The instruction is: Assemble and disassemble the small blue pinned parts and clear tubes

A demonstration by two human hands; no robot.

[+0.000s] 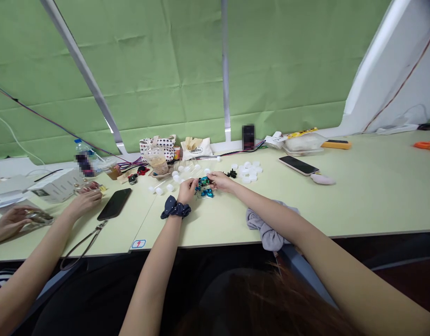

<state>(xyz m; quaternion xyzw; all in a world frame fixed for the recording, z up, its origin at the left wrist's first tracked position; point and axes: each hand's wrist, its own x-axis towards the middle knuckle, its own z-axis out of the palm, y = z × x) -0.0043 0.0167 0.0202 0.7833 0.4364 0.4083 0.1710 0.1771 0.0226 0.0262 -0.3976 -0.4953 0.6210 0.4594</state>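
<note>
My left hand, with a dark blue scrunchie on its wrist, is closed in a pinch beside a small pile of shiny teal and blue parts on the pale green table. My right hand is closed on the other side of the pile, fingertips touching it. What exactly each hand pinches is too small to name. White round caps and small black parts lie just behind my right hand; more white caps lie left of my left hand.
A co-worker's hands work at the left near a black phone and a water bottle. Another phone lies at the right. A grey cloth hangs at the table's front edge. Bags and a drink cup stand at the back.
</note>
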